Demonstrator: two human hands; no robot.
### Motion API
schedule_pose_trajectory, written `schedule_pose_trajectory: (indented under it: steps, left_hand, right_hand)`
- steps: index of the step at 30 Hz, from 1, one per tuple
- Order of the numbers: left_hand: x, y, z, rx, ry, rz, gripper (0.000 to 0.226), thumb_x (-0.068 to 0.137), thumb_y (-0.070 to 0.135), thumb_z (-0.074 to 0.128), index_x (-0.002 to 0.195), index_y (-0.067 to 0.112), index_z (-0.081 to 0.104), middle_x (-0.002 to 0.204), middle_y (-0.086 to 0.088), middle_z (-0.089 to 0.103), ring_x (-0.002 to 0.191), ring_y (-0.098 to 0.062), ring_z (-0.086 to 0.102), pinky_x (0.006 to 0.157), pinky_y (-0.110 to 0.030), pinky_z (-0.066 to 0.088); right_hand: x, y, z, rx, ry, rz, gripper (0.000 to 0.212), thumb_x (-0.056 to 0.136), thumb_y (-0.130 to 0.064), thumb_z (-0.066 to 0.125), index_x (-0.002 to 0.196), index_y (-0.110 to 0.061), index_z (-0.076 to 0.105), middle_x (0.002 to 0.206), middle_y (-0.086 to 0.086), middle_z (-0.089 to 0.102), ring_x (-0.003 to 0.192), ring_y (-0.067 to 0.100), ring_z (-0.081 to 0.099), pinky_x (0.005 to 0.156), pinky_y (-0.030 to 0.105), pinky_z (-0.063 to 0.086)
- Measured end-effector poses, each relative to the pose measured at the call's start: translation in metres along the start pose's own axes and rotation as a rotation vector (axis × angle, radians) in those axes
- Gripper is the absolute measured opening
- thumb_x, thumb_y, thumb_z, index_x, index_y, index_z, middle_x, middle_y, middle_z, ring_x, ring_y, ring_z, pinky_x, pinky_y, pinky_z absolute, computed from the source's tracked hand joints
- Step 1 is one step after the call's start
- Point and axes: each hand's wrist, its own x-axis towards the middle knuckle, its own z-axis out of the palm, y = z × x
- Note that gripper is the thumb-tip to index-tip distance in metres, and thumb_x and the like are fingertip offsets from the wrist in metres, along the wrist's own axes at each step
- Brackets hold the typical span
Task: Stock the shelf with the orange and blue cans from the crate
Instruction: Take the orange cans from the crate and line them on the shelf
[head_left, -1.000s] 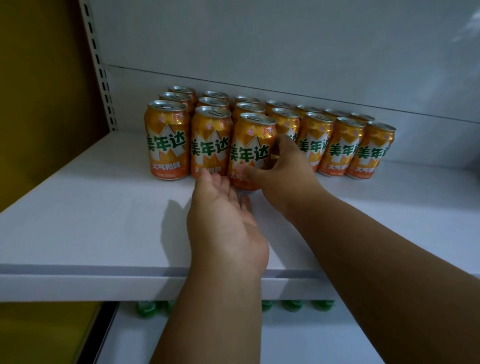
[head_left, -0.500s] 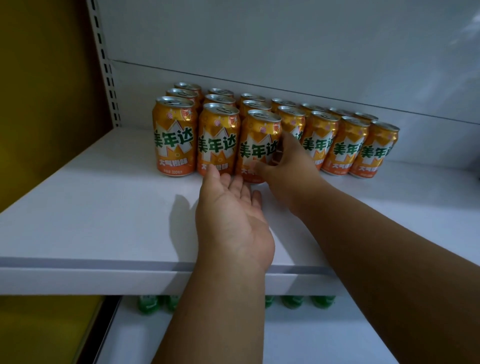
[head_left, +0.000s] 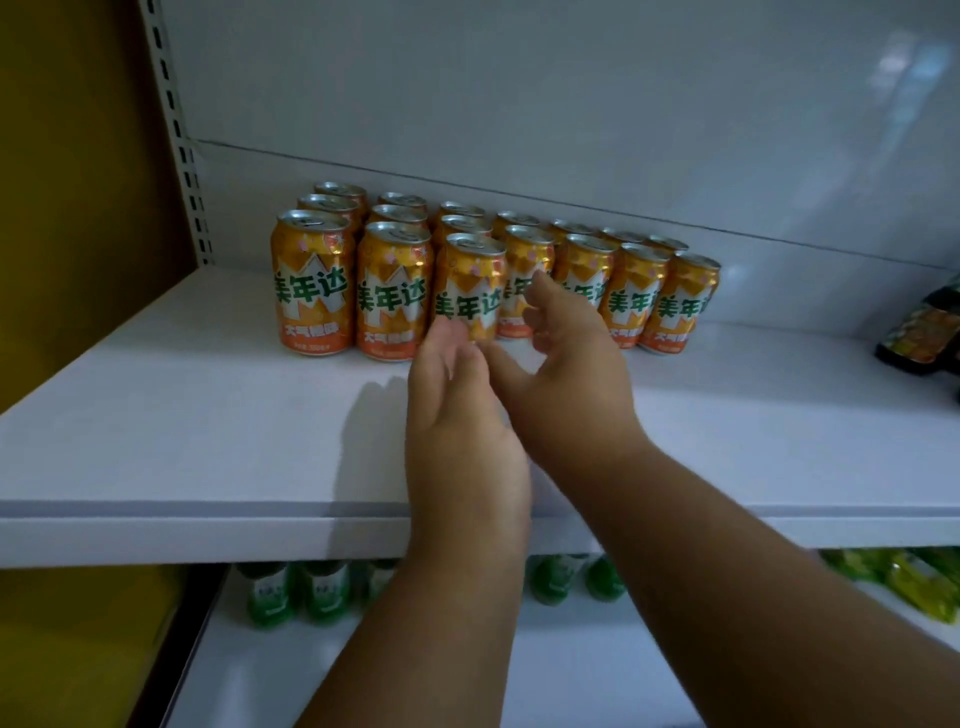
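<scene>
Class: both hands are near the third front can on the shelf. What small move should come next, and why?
Probably draw both hands back for another can: the third front can stands upright in line, the right hand is open and off it, and the left hand holds nothing.

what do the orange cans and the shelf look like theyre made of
Orange cans: likely aluminium, glossy printed bodies with bare silvery tops and pull tabs. Shelf: smooth matt white board, probably painted metal or laminate; the look leaves it open.

Green bottles (head_left: 291, 592) stand on the lower shelf; green packets (head_left: 904, 577) lie right; a dark packet (head_left: 922, 332) above.
</scene>
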Motion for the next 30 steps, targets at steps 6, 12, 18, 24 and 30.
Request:
schedule_pose_trajectory:
  steps: [6,12,18,24,30]
  left_hand:
    - [-0.104,0.001,0.021,0.154,-0.433,0.264,0.045,0.101,0.027,0.038,0.143,0.026,0.052,0.138,0.016,0.059,0.132,0.0,0.05,0.109,-0.027,0.042]
    - [-0.208,-0.015,0.03,0.297,-0.74,0.25,0.047,0.102,0.026,0.038,0.146,0.015,0.046,0.15,0.007,0.048,0.14,-0.01,0.042,0.115,-0.035,0.037]
    - [-0.273,-0.061,0.034,0.451,-0.864,0.151,0.044,0.102,0.016,0.04,0.145,0.012,0.048,0.149,0.003,0.048,0.139,-0.007,0.043,0.115,-0.033,0.036]
    - [-0.316,-0.156,0.017,0.695,-0.971,-0.065,0.044,0.099,0.021,0.038,0.14,0.017,0.053,0.136,0.01,0.052,0.122,0.014,0.045,0.103,-0.003,0.031]
    - [-0.348,-0.274,-0.039,1.004,-1.043,-0.45,0.038,0.102,0.016,0.044,0.138,0.015,0.057,0.136,-0.005,0.06,0.123,-0.012,0.054,0.103,-0.017,0.039]
  right_hand:
    - [-0.095,-0.012,-0.086,0.021,0.243,-0.063,0.05,0.086,-0.008,0.073,0.133,-0.019,0.059,0.121,-0.008,0.062,0.112,0.008,0.06,0.095,0.028,0.051]
    - [-0.199,0.006,-0.171,-0.09,0.366,0.023,0.046,0.086,-0.012,0.071,0.13,-0.007,0.06,0.121,0.002,0.063,0.115,0.012,0.059,0.097,0.032,0.05]
    - [-0.272,0.05,-0.207,-0.084,0.387,0.252,0.048,0.082,-0.007,0.075,0.128,-0.01,0.061,0.119,-0.001,0.062,0.112,0.008,0.058,0.096,0.03,0.05]
    - [-0.347,0.124,-0.201,-0.071,0.323,0.626,0.038,0.085,-0.01,0.069,0.121,-0.021,0.061,0.111,-0.006,0.06,0.101,0.001,0.056,0.087,0.014,0.046]
    - [-0.426,0.214,-0.174,-0.212,-0.069,0.964,0.031,0.093,-0.016,0.059,0.123,-0.016,0.062,0.116,0.004,0.059,0.106,0.019,0.057,0.09,0.033,0.048]
